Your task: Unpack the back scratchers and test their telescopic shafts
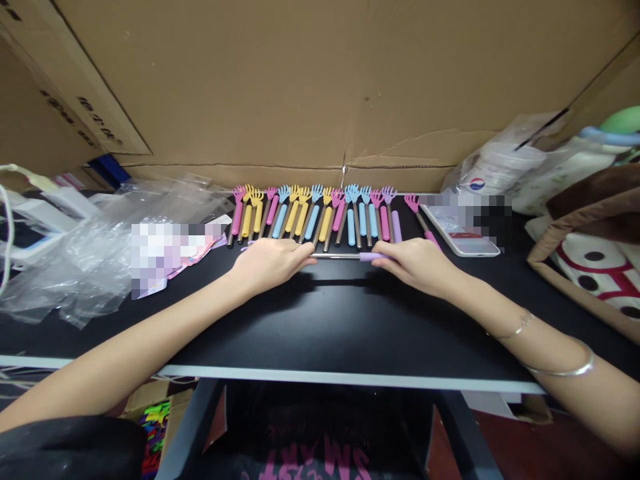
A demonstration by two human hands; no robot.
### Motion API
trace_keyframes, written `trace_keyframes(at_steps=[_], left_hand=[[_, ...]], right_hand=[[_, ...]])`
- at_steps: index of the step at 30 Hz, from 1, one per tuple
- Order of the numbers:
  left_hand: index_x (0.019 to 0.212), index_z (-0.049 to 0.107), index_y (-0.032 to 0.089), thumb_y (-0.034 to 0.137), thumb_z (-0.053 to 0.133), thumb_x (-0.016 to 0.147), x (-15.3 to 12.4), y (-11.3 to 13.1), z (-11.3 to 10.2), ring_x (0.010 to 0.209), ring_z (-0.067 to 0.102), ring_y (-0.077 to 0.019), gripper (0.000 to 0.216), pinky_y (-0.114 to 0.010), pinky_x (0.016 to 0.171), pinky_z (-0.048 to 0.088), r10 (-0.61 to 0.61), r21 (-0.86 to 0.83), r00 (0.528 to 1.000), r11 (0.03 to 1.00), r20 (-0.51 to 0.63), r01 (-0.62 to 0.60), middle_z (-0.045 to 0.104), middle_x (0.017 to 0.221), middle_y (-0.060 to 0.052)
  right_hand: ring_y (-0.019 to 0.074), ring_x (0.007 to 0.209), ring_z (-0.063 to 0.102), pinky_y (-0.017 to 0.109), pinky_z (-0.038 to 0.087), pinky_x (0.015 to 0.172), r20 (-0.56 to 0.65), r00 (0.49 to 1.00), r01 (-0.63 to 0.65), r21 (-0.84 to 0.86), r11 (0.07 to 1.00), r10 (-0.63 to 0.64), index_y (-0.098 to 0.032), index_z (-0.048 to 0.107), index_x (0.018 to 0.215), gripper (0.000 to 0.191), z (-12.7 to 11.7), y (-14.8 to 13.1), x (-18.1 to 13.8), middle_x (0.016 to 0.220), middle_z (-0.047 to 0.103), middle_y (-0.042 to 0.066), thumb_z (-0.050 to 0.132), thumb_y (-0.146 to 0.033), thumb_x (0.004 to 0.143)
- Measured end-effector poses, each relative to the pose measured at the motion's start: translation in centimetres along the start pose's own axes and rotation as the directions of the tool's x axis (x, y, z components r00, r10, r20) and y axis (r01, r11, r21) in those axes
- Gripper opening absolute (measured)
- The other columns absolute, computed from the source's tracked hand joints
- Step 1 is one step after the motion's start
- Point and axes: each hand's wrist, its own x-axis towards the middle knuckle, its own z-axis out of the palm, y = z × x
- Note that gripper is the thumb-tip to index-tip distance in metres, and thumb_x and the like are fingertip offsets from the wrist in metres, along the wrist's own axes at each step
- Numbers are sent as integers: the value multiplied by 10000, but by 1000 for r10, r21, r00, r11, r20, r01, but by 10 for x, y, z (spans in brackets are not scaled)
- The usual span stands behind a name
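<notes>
A row of several small back scratchers (320,215) with hand-shaped heads and pink, yellow, blue and purple grips lies on the black table (330,333), heads toward the cardboard wall. In front of the row one purple-handled scratcher (345,256) lies crosswise, its metal rod stretched between my hands. My left hand (270,262) is closed around the rod's left end. My right hand (415,263) pinches the purple grip at the right end. One more pink scratcher (419,217) lies apart to the right of the row.
Crumpled clear plastic bags (90,247) and paper cards (170,257) lie at the left. A phone (463,233) rests right of the row. A brown bag (590,253) and wrapped packages (505,167) stand at the right. Cardboard sheets (320,87) close the back.
</notes>
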Motion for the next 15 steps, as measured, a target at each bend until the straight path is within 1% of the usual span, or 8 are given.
trace_keyframes(at_steps=[3,5,7,10,12,15], left_hand=[[771,566,176,372,335,994,-1,2,-5,543,561,-145,376,-260,467,244,43,42,995,998,-85,-40,576,584,-12],[773,570,177,357,348,993,-1,3,-9,554,558,-146,361,-262,479,257,54,62,993,997,-109,-47,574,589,-13],[780,576,179,364,350,992,-1,3,-10,565,559,-147,361,-262,483,262,48,70,992,997,-114,-40,574,594,-16],[780,574,177,382,328,994,0,3,-7,565,564,-150,385,-260,472,251,8,33,996,999,-87,-5,579,600,-23],[782,567,174,394,324,993,0,4,-3,555,567,-150,391,-253,462,241,-27,-18,999,999,-32,27,591,611,-26],[801,558,175,409,350,984,0,5,0,551,576,-152,362,-236,463,252,-68,-93,994,993,80,76,613,627,-24]], right_hand=[[147,583,597,240,330,559,110,993,18,175,984,-38,-211,586,842,465,1,3,2,670,652,17,236,-487,975],[147,605,608,239,339,574,125,991,18,218,976,-46,-210,573,816,466,2,4,2,689,655,19,233,-485,975],[155,597,607,240,328,558,98,995,7,171,985,-24,-208,573,823,477,5,5,1,676,652,25,229,-502,972],[163,569,596,244,296,529,19,1000,-2,38,999,2,-205,581,842,503,7,4,0,639,646,32,223,-536,966],[162,578,600,245,283,523,-30,1000,9,-31,999,-10,-203,587,840,514,7,3,-2,643,655,36,225,-546,964],[150,621,616,244,271,516,-90,995,30,-104,994,-39,-202,596,832,517,6,0,-4,692,681,39,230,-541,967]])
